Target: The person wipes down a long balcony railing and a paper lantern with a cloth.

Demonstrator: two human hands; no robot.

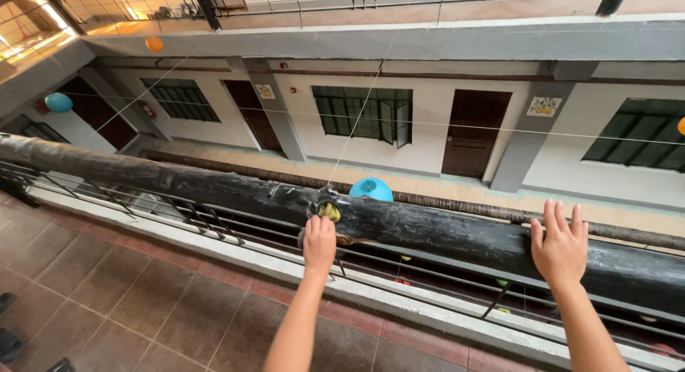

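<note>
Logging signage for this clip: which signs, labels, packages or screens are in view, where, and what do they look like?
Sign: on the wall beside the left dark door, small pale rectangle with a yellowish picture.
Sign: on the grey pillar right of the middle door, white rectangle with yellow-green picture.
No packages or screens.

This is an upper walkway of a multi-storey building around an open courtyard, like a school or dormitory block. A thick black rail (442, 233) tops a metal balustrade along a red-tiled floor (143, 293); beyond the rail, the opposite wing shows dark wooden doors (472, 133), barred windows (364, 115) and grey pillars (524, 140) along its own corridor. Strings (357, 118) run from the rail across the gap, carrying blue (370, 189) and orange lanterns (154, 43).
</note>
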